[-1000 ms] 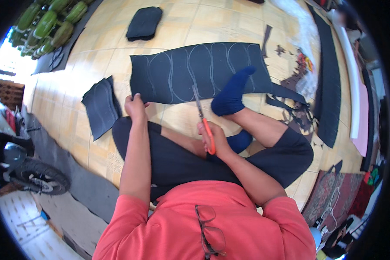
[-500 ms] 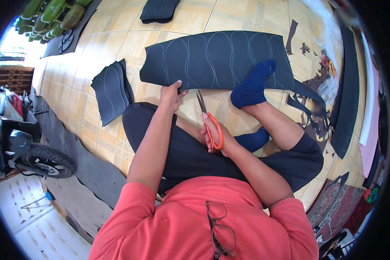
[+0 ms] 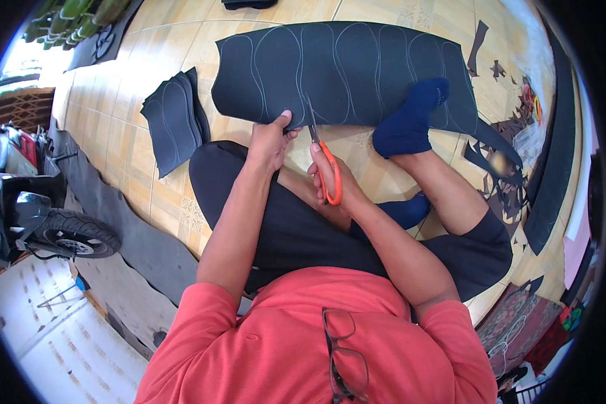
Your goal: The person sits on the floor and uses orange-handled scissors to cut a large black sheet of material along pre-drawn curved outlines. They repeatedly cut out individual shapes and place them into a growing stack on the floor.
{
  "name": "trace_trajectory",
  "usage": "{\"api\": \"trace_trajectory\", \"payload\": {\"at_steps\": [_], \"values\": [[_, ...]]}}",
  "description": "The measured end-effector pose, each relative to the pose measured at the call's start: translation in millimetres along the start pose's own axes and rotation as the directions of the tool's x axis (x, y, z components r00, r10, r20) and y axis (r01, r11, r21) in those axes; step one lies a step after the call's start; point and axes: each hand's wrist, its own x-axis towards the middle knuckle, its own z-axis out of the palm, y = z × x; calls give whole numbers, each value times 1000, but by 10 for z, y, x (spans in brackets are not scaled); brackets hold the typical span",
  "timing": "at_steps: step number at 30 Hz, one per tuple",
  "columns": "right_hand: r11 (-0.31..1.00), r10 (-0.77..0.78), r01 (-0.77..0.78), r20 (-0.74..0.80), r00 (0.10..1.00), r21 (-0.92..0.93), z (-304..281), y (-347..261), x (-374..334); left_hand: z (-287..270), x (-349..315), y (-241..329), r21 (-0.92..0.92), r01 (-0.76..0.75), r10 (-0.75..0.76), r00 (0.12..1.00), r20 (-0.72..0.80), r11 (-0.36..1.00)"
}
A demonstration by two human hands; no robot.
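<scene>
A wide black sheet (image 3: pixel 353 74) lies across the floor in front of me, with pale sole-shaped outlines drawn over it. My left hand (image 3: pixel 272 140) pinches its near edge, thumb on top and fingers beneath. Orange-handled scissors (image 3: pixel 331 176) are in my right hand (image 3: pixel 330 176), whose fingers are wrapped through the handles. The blades straddle the sheet's near edge just right of my left hand, one blade showing on top along an outline. My sock-covered foot (image 3: pixel 414 118) rests on the right part of the sheet.
A stack of black pieces with outlines (image 3: pixel 174 121) lies at the left. Dark offcuts (image 3: pixel 508 182) are scattered at the right, near clear plastic (image 3: pixel 528 81). A motorcycle (image 3: pixel 60 232) stands at far left beside a long grey sheet (image 3: pixel 145 239). Another dark stack (image 3: pixel 249 3) shows at the top edge.
The scissors have moved forward, from pointing at the near edge to having their blades around it. My left hand still grips that edge. The whole view has shifted slightly.
</scene>
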Motion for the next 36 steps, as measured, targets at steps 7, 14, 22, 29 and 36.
{"api": "trace_trajectory", "payload": {"at_steps": [7,14,22,29,36], "values": [[952,-191,170,-59,980,-253,-101,36,-24,-33,-17,15,-48,73,-73,997,3,996],[977,-176,168,-53,983,-134,-69,-46,103,24,-208,59,-57,52,-51,999,11,997],[914,-340,310,-74,938,-263,-31,47,97,-12,-296,84,-156,89,-81,995,59,984],[889,-425,390,-112,898,-242,53,20,201,-23,-486,70,-187,112,-89,988,126,976],[893,-449,443,-131,884,-73,281,-30,-97,-86,-696,116,-195,34,6,979,204,980]]}}
